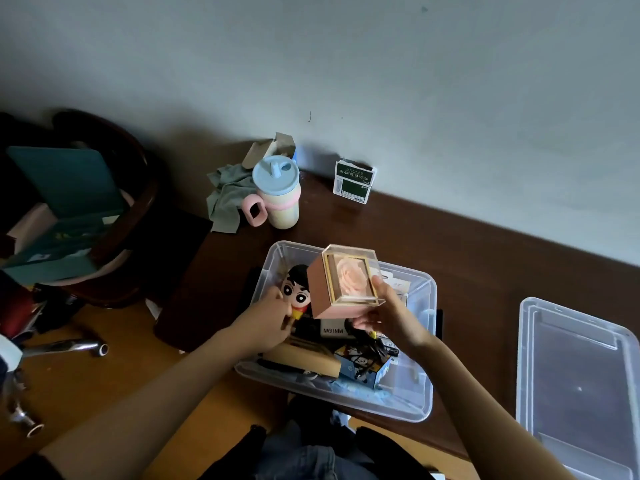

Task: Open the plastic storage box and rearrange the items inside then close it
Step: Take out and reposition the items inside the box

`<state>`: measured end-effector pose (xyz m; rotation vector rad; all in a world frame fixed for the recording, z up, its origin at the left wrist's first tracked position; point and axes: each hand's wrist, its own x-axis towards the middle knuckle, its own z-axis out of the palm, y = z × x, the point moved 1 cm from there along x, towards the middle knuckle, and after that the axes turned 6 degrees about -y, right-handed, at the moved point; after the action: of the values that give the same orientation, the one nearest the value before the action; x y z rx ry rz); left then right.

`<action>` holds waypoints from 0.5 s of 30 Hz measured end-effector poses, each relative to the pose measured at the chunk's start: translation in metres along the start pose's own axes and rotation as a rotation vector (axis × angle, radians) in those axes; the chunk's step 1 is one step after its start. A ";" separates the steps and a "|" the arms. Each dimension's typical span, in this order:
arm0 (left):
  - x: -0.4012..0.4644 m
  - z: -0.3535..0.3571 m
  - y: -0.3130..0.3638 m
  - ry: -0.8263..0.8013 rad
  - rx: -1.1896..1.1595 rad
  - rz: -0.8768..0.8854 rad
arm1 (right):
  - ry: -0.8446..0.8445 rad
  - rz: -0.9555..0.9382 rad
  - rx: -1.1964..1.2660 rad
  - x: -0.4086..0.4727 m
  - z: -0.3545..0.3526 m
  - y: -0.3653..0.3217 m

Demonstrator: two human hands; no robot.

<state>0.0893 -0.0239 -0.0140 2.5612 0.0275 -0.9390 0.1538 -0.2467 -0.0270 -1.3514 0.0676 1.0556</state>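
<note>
The clear plastic storage box (420, 403) stands open on the dark wooden table, full of mixed items. Its clear lid (581, 382) lies flat to the right. My right hand (388, 313) holds a pink display box with a clear top and a rose inside (343, 282) above the storage box. My left hand (268, 322) reaches into the box's left side and grips a cartoon boy figure (298, 289) at its lower part. Below lie a black mini fan carton (334, 330), a blue printed carton (363, 367) and a tan box (304, 358).
A pastel cup with a blue lid (277, 194), a grey cloth (225, 199) and a green-white carton (354, 181) stand by the wall. A chair with teal folders (69, 209) is at the left, over an orange floor.
</note>
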 end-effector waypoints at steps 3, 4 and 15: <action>0.014 0.005 0.002 0.108 -0.092 -0.071 | -0.022 0.048 -0.083 -0.003 -0.003 0.007; 0.020 0.006 0.003 0.148 -0.111 -0.063 | -0.031 0.059 -0.109 -0.004 -0.004 0.008; 0.069 0.006 0.008 0.226 -0.267 -0.071 | -0.020 0.299 -0.326 -0.019 -0.011 0.004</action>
<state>0.1406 -0.0417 -0.0580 2.4143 0.2899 -0.6183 0.1462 -0.2675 -0.0216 -1.6590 0.0875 1.3752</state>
